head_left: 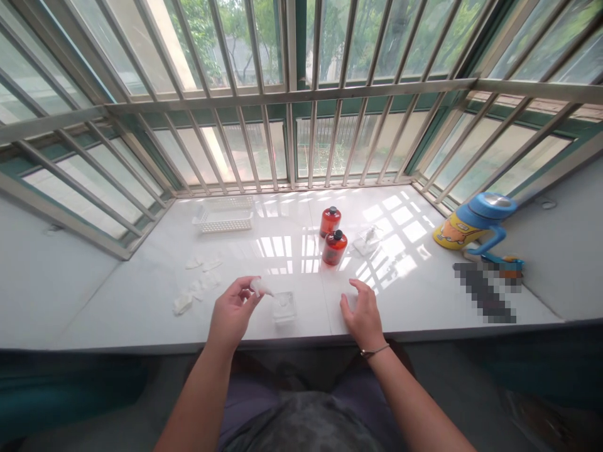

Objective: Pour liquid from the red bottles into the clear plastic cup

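Observation:
My left hand (234,309) pinches a small white piece (259,287) with a narrow tip pointing right; its exact kind is unclear. Just right of that tip, a clear square container (284,309) stands near the counter's front edge, untouched by either hand. My right hand (363,312) hovers over the counter further right, fingers apart and curved, holding nothing. Beyond it are two red bottles with black caps, the nearer one (334,248) in front of the farther one (330,221). To their right is another clear square item (367,240) with an upright part on top.
White crumpled scraps (183,304) lie left of my left hand. A white plastic basket (224,215) stands at the back left. On the right are a blue and yellow flask (473,221) and a blurred dark object (485,294). Metal bars (311,143) line the window behind the counter (136,314).

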Available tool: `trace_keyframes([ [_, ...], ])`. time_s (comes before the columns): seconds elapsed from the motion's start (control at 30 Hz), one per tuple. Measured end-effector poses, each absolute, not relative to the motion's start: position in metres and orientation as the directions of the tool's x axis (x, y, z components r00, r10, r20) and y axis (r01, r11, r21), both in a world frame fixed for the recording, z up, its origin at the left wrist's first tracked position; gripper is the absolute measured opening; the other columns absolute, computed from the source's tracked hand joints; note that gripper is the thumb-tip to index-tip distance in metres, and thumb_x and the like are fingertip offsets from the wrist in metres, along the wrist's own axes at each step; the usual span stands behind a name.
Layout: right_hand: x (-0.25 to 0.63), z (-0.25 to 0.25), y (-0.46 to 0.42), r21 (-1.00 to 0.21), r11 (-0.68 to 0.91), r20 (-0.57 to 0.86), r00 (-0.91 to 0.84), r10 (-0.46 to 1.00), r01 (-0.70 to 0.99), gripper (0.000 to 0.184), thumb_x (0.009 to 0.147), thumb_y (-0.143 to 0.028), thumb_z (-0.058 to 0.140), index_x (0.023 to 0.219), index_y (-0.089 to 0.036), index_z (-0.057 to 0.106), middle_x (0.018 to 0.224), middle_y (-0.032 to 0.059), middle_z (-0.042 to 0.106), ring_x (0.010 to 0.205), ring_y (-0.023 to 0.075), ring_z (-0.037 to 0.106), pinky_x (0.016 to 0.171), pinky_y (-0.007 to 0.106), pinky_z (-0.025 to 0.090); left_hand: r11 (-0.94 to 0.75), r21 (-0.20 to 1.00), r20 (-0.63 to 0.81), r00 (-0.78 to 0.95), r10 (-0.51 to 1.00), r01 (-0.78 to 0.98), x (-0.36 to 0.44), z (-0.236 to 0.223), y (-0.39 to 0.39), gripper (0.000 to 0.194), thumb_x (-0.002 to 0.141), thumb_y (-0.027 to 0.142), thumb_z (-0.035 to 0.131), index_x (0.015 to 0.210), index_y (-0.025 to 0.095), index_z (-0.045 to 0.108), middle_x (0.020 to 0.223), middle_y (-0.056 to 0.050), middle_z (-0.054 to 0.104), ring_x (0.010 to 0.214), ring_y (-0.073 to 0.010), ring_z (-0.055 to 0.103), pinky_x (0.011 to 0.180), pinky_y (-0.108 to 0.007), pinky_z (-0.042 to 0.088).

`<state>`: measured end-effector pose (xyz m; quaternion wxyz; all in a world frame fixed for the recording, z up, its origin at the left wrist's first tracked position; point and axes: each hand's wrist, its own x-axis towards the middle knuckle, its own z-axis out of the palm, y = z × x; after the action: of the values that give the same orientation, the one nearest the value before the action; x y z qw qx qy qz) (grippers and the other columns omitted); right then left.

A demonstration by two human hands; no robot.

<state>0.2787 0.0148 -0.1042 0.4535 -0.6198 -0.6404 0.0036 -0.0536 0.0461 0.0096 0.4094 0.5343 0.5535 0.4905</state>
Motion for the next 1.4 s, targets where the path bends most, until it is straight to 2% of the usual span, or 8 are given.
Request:
trace_keyframes([
  [0.37, 0.278, -0.105, 0.014, -0.559, 0.231, 0.566, 0.162, 0.809, 0.797, 0.047, 0.101, -0.029, 0.058, 0.146, -0.024, 0.048, 0.133, 0.0148, 0.063, 0.126, 0.0338, 0.06, 0.108, 0.061, 0.054, -0.112, 0.853, 0.054, 0.126, 0.991, 0.51, -0.04, -0.002, 0.04, 0.031, 0.094, 0.046, 0.072, 0.119, 0.029, 0.076, 0.121, -0.005, 0.074, 0.09, -0.0208, 0.064, 0.075, -0.031, 0.055],
  [0.5, 0.279, -0.104, 0.015, -0.566, 0.233, 0.56, 0.161, 0.813, 0.791, 0.044, 0.1, -0.029, 0.059, 0.143, -0.024, 0.05, 0.132, 0.0142, 0.065, 0.125, 0.0337, 0.061, 0.106, 0.061, 0.055, -0.036, 0.84, -0.051, 0.145, 0.988, 0.541, -0.039, -0.01, 0.036, 0.064, 0.083, 0.046, 0.085, 0.142, 0.032, 0.064, 0.152, -0.009, 0.062, 0.117, -0.0309, 0.069, 0.093, -0.041, 0.06],
  [0.6, 0.278, -0.098, 0.015, -0.57, 0.284, 0.576, 0.128, 0.807, 0.771, 0.036, 0.099, -0.027, 0.061, 0.135, -0.025, 0.057, 0.13, 0.0135, 0.067, 0.126, 0.0332, 0.062, 0.109, 0.062, 0.054, 0.002, 0.843, -0.116, 0.179, 0.977, 0.538, -0.036, -0.02, 0.035, 0.087, 0.074, 0.043, 0.093, 0.152, 0.031, 0.055, 0.162, -0.012, 0.054, 0.141, -0.0388, 0.059, 0.115, -0.053, 0.05],
  [0.73, 0.262, -0.082, 0.01, -0.626, 0.362, 0.557, 0.07, 0.828, 0.691, 0.029, 0.099, -0.023, 0.062, 0.127, -0.026, 0.062, 0.129, 0.0118, 0.069, 0.126, 0.0309, 0.064, 0.11, 0.058, 0.054, -0.092, 0.847, -0.039, 0.234, 0.971, 0.523, -0.027, -0.035, 0.038, 0.074, 0.079, 0.037, 0.089, 0.146, 0.027, 0.059, 0.156, -0.012, 0.06, 0.148, -0.0343, 0.054, 0.128, -0.053, 0.037],
  [0.9, 0.222, -0.057, 0.0, -0.787, 0.406, 0.445, -0.028, 0.895, 0.465, 0.042, 0.098, -0.018, 0.059, 0.139, -0.029, 0.056, 0.142, 0.0103, 0.066, 0.135, 0.0278, 0.061, 0.115, 0.052, 0.052, -0.113, 0.864, 0.007, 0.212, 0.977, 0.491, -0.011, -0.046, 0.037, 0.068, 0.077, 0.036, 0.091, 0.138, 0.027, 0.063, 0.146, -0.01, 0.065, 0.139, -0.0319, 0.06, 0.122, -0.05, 0.045],
  [1.13, 0.196, -0.052, 0.003, -0.949, 0.245, 0.216, -0.155, 0.964, 0.196, 0.069, 0.084, -0.001, 0.049, 0.146, -0.029, 0.039, 0.146, 0.0079, 0.067, 0.146, 0.0235, 0.055, 0.125, 0.053, 0.041, -0.177, 0.884, 0.071, 0.249, 0.966, 0.434, 0.007, -0.051, 0.028, 0.06, 0.08, 0.029, 0.088, 0.135, 0.028, 0.063, 0.14, -0.007, 0.068, 0.132, -0.0296, 0.064, 0.116, -0.046, 0.05],
  [1.3, 0.206, -0.062, -0.002, -0.958, 0.154, 0.162, 0.012, 0.987, 0.243, 0.056, 0.081, -0.007, 0.052, 0.133, -0.026, 0.044, 0.109, 0.0047, 0.072, 0.114, 0.0252, 0.07, 0.101, 0.047, 0.058, -0.159, 0.876, 0.059, 0.227, 0.972, 0.455, 0.007, -0.054, 0.028, 0.068, 0.076, 0.031, 0.093, 0.136, 0.028, 0.062, 0.141, -0.007, 0.067, 0.135, -0.03, 0.063, 0.118, -0.047, 0.048],
  [1.4, 0.209, -0.059, -0.006, -0.959, 0.145, 0.16, 0.045, 0.986, 0.243, 0.052, 0.081, -0.009, 0.053, 0.129, -0.026, 0.043, 0.115, 0.0068, 0.07, 0.117, 0.0254, 0.068, 0.099, 0.045, 0.058, -0.166, 0.869, 0.06, 0.233, 0.971, 0.467, 0.006, -0.053, 0.029, 0.068, 0.076, 0.031, 0.094, 0.136, 0.028, 0.062, 0.141, -0.007, 0.067, 0.135, -0.0296, 0.063, 0.119, -0.047, 0.048],
])
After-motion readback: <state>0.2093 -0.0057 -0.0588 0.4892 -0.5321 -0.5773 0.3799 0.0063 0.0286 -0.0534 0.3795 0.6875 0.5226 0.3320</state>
